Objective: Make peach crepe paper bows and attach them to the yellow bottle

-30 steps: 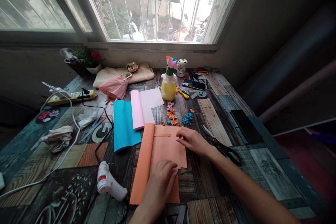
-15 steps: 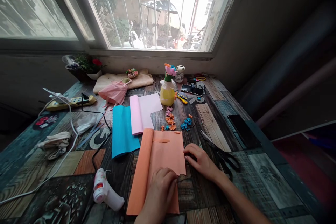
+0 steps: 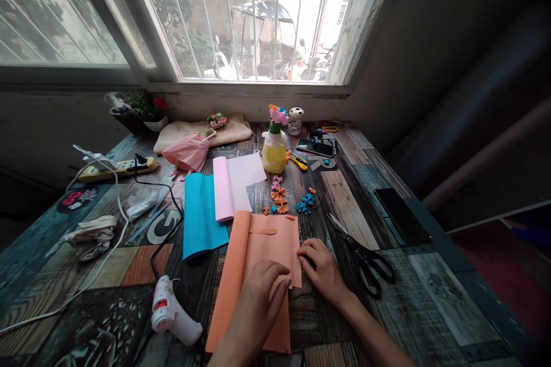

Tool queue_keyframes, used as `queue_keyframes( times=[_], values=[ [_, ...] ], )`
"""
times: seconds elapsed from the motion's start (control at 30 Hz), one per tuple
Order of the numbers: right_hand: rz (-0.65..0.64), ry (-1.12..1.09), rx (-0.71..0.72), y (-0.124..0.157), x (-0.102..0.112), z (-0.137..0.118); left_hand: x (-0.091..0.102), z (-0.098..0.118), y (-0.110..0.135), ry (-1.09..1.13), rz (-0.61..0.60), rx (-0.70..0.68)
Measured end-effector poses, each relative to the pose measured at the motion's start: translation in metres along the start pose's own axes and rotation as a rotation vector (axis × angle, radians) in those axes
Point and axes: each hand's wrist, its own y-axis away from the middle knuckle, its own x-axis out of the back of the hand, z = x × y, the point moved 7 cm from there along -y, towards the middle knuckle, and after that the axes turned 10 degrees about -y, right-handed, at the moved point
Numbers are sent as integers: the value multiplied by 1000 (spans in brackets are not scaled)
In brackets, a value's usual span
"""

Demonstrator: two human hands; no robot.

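Note:
An orange paper sheet (image 3: 262, 252), rolled along its left side, lies on the table in front of me. My left hand (image 3: 262, 301) rests flat on its lower part, fingers stretched out. My right hand (image 3: 321, 266) sits at the sheet's right edge with fingers curled on the paper's edge. A thin orange strip (image 3: 263, 231) lies on the sheet near its top. Black scissors (image 3: 361, 255) lie just right of my right hand.
Blue paper (image 3: 200, 215) and pink paper (image 3: 232, 183) lie beyond the orange sheet. Small paper flowers (image 3: 279, 192), a yellow spray bottle (image 3: 274, 152), a glue gun (image 3: 172, 312), a power strip (image 3: 118, 167), a doll (image 3: 189, 149) and two phones (image 3: 400, 215) are spread about.
My right hand has slid down the sheet's right edge toward me, then closer to the left hand. The left hand stays on the paper. The view tilted up slightly.

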Motion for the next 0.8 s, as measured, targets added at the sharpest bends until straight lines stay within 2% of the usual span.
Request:
queue_keyframes(
  times=[0.27,0.33,0.43,0.53,0.63,0.7,0.8],
  values=[
    [17,10,5,0,0,0,85,20,-51,-99,167,-128],
    [30,6,11,0,1,0,107,22,-75,-116,203,-166],
    [43,-14,9,0,2,1,133,13,-127,-106,268,-159],
    [46,-31,0,-1,3,1,146,-14,-191,36,295,-34],
    [47,-42,-7,-1,3,1,154,-34,-246,124,404,29],
    [52,-43,-11,-1,3,1,152,-39,-273,137,453,38],
    [59,-45,-10,0,2,2,143,-40,-300,147,494,43]
  ],
)
